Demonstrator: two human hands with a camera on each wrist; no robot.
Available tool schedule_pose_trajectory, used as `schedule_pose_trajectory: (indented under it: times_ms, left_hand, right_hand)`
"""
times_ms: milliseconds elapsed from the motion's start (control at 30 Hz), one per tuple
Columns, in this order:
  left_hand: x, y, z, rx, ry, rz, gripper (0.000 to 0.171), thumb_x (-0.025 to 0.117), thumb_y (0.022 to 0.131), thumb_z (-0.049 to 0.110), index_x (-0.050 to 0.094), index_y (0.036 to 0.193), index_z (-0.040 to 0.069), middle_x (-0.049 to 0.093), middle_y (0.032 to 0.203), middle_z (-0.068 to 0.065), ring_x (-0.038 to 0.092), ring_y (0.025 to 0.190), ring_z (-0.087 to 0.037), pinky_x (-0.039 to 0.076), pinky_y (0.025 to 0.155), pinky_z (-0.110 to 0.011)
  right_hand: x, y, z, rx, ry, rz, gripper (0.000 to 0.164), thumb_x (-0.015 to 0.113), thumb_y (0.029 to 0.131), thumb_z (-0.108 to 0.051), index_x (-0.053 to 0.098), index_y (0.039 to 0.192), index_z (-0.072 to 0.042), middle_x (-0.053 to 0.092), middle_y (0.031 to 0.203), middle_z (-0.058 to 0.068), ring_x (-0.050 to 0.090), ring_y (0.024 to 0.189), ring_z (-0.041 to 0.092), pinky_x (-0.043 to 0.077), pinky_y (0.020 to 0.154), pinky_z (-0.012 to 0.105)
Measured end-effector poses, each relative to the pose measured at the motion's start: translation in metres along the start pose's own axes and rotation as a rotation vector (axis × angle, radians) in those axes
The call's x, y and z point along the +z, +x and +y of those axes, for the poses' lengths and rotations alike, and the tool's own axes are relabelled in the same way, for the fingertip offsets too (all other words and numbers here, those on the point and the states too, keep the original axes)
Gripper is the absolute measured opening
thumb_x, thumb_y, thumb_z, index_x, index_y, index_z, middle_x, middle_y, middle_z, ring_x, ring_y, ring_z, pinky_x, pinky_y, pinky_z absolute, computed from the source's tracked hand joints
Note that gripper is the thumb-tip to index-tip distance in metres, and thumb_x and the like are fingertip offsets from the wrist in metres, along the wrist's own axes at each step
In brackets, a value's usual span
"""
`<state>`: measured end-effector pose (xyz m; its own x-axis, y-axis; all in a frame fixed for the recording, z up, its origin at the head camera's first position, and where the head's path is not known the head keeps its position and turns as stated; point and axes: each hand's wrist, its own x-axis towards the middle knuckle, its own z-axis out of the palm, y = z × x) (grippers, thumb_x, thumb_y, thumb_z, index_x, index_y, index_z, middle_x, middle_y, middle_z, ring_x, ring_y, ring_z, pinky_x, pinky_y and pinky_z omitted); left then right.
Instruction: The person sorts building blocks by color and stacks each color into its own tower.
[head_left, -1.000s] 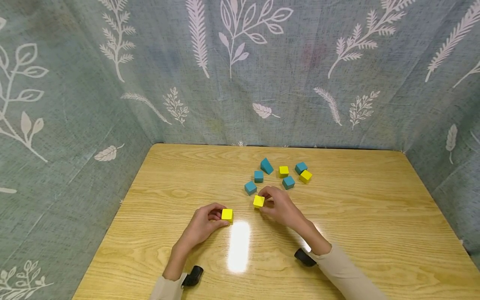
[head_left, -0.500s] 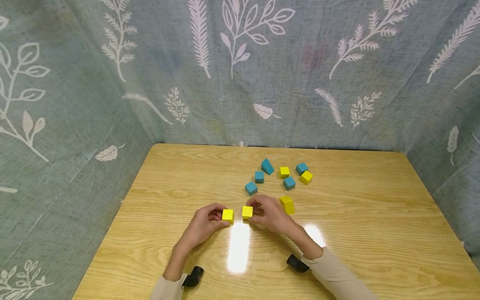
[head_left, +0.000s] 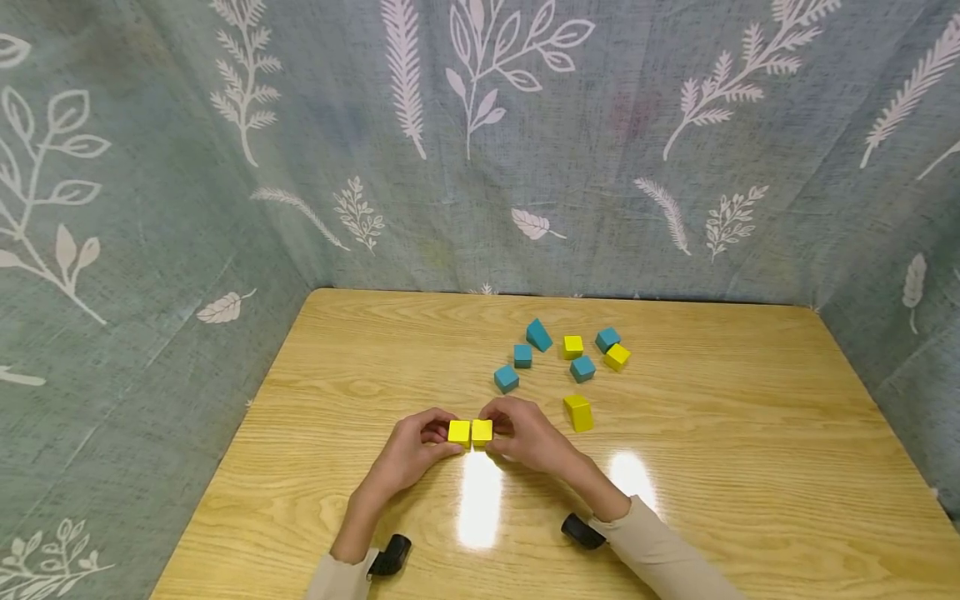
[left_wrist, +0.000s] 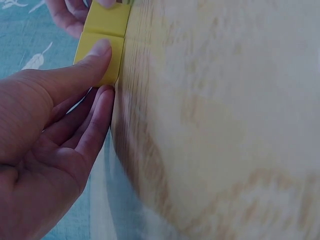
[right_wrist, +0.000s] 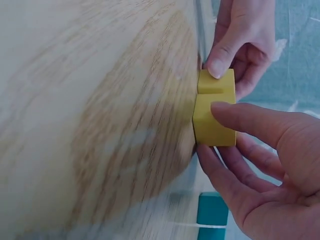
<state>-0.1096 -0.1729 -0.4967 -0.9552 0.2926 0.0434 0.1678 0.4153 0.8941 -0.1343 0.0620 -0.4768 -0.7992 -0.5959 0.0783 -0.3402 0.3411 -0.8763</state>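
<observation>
Two yellow cubes stand side by side on the wooden table, their near faces level with each other. My left hand [head_left: 411, 448] pinches the left yellow cube [head_left: 459, 432] between thumb and fingers. The right yellow cube [head_left: 482, 432] is gripped the same way by my right hand [head_left: 531, 435]. In the left wrist view the thumb presses on the face of the left cube [left_wrist: 116, 67], which lies against the other one. From the right wrist, my thumb and fingers show around the right cube [right_wrist: 212, 127], with the left hand beyond it.
A yellow wedge-like block [head_left: 578, 413] lies right of my right hand. Farther back on the table [head_left: 360, 350] are several blue cubes [head_left: 506, 379], a blue triangular block [head_left: 538, 335] and two yellow cubes [head_left: 573, 347]. Patterned cloth [head_left: 435, 225] encloses the table's back and sides.
My right hand has carried its yellow cube left and nearer to me, up against the left cube. The yellow wedge-like block behind it has come into sight. My left hand has stayed put.
</observation>
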Motion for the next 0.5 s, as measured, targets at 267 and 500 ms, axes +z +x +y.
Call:
schedule_pose_trajectory:
  times_ms: [267, 500]
  left_hand:
    - [0.0004, 0.0009, 0.0013, -0.017, -0.026, -0.01, 0.033, 0.081, 0.085, -0.002, 0.067, 0.115, -0.007, 0.067, 0.103, -0.013, 0.065, 0.089, -0.022, 0.059, 0.078, -0.03]
    - [0.0007, 0.0006, 0.0002, -0.01, -0.02, -0.005, 0.033, 0.081, 0.085, -0.003, 0.067, 0.114, -0.007, 0.068, 0.103, -0.014, 0.065, 0.089, -0.023, 0.059, 0.078, -0.031]
  right_hand:
    - [0.0016, 0.0012, -0.0023, 0.006, -0.007, 0.001, 0.028, 0.076, 0.086, 0.012, 0.065, 0.111, 0.005, 0.066, 0.11, 0.015, 0.069, 0.106, 0.027, 0.058, 0.091, 0.037]
    - [0.0036, 0.0016, -0.001, 0.008, 0.015, -0.013, 0.027, 0.076, 0.087, 0.012, 0.064, 0.109, 0.003, 0.065, 0.109, 0.014, 0.068, 0.106, 0.027, 0.058, 0.091, 0.037]
